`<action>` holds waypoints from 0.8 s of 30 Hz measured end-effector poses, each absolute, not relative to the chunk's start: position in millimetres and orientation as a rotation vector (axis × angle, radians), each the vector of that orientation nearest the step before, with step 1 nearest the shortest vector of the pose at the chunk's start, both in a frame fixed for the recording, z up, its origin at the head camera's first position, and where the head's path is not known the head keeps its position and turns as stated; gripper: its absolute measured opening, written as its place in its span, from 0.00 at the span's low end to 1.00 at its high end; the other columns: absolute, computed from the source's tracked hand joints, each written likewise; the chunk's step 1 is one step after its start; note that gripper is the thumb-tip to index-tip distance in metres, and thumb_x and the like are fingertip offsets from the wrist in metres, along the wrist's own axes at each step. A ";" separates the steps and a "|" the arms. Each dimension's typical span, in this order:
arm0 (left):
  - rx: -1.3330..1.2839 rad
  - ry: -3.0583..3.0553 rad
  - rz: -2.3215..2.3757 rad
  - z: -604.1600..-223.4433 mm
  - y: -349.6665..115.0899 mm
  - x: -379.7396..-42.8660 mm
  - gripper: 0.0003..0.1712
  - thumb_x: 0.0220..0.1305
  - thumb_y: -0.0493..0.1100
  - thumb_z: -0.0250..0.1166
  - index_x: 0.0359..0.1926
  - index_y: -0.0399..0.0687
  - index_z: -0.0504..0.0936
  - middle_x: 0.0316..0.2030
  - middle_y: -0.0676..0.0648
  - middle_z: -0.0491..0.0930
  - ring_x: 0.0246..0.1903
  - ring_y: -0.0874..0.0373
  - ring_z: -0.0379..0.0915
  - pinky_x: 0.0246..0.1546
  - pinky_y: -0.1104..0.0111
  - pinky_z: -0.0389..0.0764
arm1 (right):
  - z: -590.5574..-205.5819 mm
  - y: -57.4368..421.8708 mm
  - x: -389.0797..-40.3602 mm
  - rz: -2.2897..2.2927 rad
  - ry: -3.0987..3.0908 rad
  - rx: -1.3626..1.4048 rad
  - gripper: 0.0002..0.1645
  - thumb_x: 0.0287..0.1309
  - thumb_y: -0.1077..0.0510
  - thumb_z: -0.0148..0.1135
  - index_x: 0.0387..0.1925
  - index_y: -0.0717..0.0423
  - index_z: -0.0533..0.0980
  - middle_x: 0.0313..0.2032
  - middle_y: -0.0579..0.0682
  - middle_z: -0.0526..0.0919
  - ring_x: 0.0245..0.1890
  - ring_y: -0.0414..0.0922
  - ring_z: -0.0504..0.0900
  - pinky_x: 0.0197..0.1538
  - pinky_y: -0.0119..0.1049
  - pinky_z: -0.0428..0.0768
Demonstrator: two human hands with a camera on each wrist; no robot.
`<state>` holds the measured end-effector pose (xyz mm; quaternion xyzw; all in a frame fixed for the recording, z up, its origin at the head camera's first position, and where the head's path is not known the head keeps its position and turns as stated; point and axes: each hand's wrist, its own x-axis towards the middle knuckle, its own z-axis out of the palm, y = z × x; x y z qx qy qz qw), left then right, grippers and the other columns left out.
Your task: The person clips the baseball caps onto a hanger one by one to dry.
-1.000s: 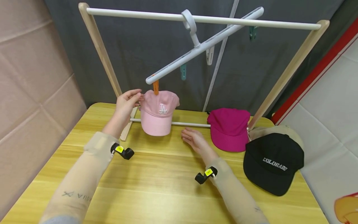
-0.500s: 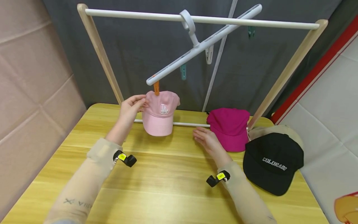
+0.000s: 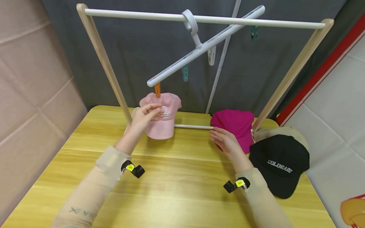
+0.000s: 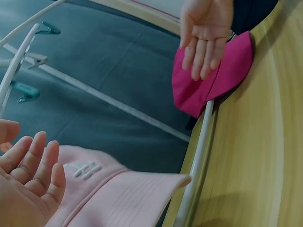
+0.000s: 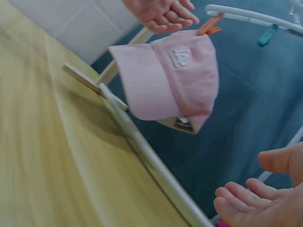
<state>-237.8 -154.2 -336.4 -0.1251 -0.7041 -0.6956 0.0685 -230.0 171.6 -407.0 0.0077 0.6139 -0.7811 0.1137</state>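
The right hand (image 3: 228, 144), fingers loosely extended, holding nothing, is nearer the magenta cap (image 3: 239, 118), just beyond it rightward on the desk (image 3: 176, 180). Farther left, the left hand (image 3: 144, 119), relaxed, empty, fronts the hanging pink cap (image 3: 161, 130).

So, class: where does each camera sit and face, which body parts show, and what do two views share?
Head: on the head, facing forward and down at the table, rack and pink cap; left hand, right hand and sleeves show.
Left wrist: worn there, facing across the pink cap to the magenta cap; both hands show.
Right wrist: worn there, facing the pink cap; both hands show.
Both wrist views share the pink cap.
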 end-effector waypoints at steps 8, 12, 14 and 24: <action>-0.427 -2.172 -2.088 -340.8 -133.4 -230.5 0.17 0.68 0.33 0.58 0.54 0.27 0.75 0.39 0.40 0.83 0.34 0.61 0.80 0.34 0.72 0.79 | -389.9 198.7 -219.6 -2.334 1.866 0.109 0.31 0.72 0.62 0.46 0.69 0.72 0.52 0.46 0.46 0.80 0.52 0.44 0.79 0.61 0.39 0.68; -0.434 -2.183 -2.098 -343.7 -122.9 -229.0 0.16 0.68 0.33 0.57 0.53 0.27 0.75 0.38 0.40 0.82 0.33 0.61 0.79 0.34 0.72 0.79 | -385.5 209.9 -215.8 -2.331 1.944 0.111 0.31 0.72 0.62 0.46 0.68 0.72 0.52 0.49 0.49 0.79 0.48 0.40 0.80 0.60 0.37 0.69; -0.434 -2.181 -2.118 -346.4 -117.5 -228.6 0.16 0.68 0.33 0.57 0.53 0.27 0.75 0.37 0.40 0.83 0.34 0.60 0.79 0.34 0.72 0.79 | -385.3 214.8 -214.4 -2.320 1.995 0.114 0.31 0.71 0.61 0.46 0.68 0.72 0.52 0.50 0.50 0.78 0.48 0.39 0.80 0.59 0.35 0.70; -0.424 -2.255 -2.137 -359.7 -92.2 -223.1 0.15 0.68 0.33 0.58 0.52 0.29 0.77 0.37 0.41 0.83 0.34 0.57 0.80 0.35 0.67 0.78 | -390.1 233.0 -208.3 -2.261 2.229 0.193 0.31 0.70 0.59 0.51 0.66 0.73 0.56 0.52 0.52 0.76 0.50 0.38 0.78 0.58 0.34 0.71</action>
